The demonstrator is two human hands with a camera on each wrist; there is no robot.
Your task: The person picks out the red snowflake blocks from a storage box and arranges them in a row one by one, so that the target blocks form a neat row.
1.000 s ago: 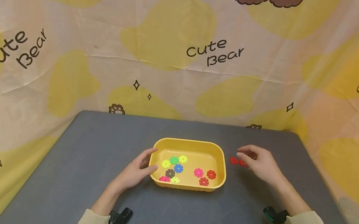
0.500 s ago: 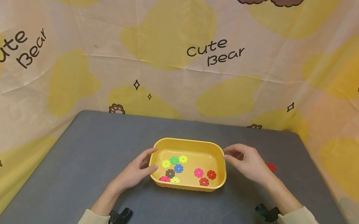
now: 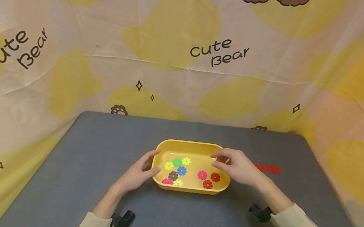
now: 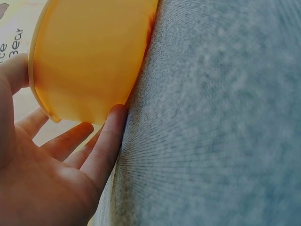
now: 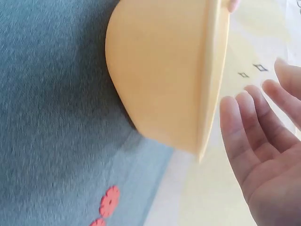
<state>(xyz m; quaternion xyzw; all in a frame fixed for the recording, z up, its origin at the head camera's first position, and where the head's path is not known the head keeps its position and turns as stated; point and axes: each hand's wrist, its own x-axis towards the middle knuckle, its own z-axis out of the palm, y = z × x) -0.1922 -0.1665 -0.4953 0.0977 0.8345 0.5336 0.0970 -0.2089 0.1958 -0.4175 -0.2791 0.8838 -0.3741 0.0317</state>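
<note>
Grips tray (image 3: 189, 189) with left hand (image 3: 138, 171); hovers above with right hand (image 3: 238, 167) loosely spread. Reads "Cute Bear" (image 3: 219, 53) on cloth (image 3: 172, 30) beyond hands.

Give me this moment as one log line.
left hand: grips yellow tray by left end | right hand: over tray's right end, nothing seen held | red discs: on table, right of tray | coloured discs: inside tray

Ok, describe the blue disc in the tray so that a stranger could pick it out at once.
On the grey table is a yellow tray, with the left hand at one end. Inside, in the group nearest that hand, the blue disc lies up and right of the dark grey disc and below the green disc in the head view; it is the only blue one there.
</note>
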